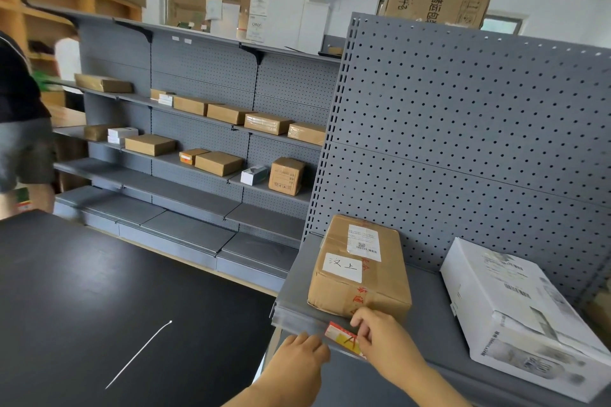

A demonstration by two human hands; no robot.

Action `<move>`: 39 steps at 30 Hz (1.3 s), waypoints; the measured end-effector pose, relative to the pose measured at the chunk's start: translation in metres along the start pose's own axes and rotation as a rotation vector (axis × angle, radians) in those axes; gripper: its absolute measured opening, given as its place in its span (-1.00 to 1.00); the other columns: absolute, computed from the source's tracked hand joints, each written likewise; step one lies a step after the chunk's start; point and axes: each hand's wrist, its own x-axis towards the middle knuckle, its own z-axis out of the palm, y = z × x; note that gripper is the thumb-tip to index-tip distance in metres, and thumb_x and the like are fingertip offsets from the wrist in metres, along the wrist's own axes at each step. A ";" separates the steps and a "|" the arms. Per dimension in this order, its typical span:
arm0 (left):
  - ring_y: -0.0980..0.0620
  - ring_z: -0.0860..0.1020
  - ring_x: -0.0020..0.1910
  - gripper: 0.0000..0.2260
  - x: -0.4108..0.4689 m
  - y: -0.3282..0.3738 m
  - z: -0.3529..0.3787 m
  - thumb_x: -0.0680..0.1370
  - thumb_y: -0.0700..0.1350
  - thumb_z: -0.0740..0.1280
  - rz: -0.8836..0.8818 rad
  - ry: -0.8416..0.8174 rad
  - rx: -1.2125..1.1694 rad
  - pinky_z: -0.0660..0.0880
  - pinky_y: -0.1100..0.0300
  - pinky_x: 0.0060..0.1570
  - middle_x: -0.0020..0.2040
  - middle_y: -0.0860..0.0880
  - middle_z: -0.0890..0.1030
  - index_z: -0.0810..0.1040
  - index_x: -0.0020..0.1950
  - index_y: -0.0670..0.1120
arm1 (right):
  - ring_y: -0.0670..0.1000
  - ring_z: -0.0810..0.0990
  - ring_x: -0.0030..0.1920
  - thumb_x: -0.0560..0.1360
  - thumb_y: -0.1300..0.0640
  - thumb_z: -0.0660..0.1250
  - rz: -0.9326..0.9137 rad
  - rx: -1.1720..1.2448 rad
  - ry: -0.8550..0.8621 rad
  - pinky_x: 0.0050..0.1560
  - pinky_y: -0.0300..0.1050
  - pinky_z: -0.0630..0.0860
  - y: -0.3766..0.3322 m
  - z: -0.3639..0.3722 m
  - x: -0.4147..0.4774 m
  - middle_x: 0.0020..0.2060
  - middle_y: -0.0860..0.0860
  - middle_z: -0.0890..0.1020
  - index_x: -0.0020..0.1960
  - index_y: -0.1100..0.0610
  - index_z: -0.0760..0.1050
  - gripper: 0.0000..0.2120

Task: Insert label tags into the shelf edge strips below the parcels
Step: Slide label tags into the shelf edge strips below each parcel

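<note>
Grey parcel-room shelving, pegboard backs [463, 142] rising behind. Far left of the brown parcel [360, 268], at the frame edge, another person [20, 129], blurred. Left of the brown parcel and lower, black table [99, 291] with a thin white cord [139, 353] lying on it. Beyond the table, left of and above the parcel, long wall shelves [198, 175] carrying many small boxes; too far off to tell whether those edges hold tags. Just below and left of the brown parcel, left hand [297, 357] knuckles-up against the shelf edge strip [297, 315], fingers folded out of sight, so no telling whether holding anything. Directly below the brown parcel's front face, red, yellow and white label tag [342, 337] lying tilted along the strip, apparently only partly seated. Just right of that, right hand [380, 337] pinching the tag's right end, fingers hooked over the strip's top lip beside the parcel's lower corner. Right of the brown parcel, apart on the same shelf, white parcel [515, 307], with no tag on what shows of the strip beneath. Judged so: tag under the brown parcel mid-insertion, not yet pushed home; white parcel's tag, at least, left to do.
</note>
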 end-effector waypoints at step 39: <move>-0.16 0.45 0.08 -0.78 0.062 0.091 -0.052 0.53 -0.22 0.12 0.302 0.154 -0.010 0.29 0.07 -0.02 0.11 -0.14 0.52 0.46 0.12 -0.13 | -0.13 0.47 -0.05 0.51 0.13 0.28 0.171 0.035 0.179 0.02 -0.26 0.44 0.052 -0.042 -0.089 -0.14 -0.16 0.48 -0.11 -0.08 0.47 -0.89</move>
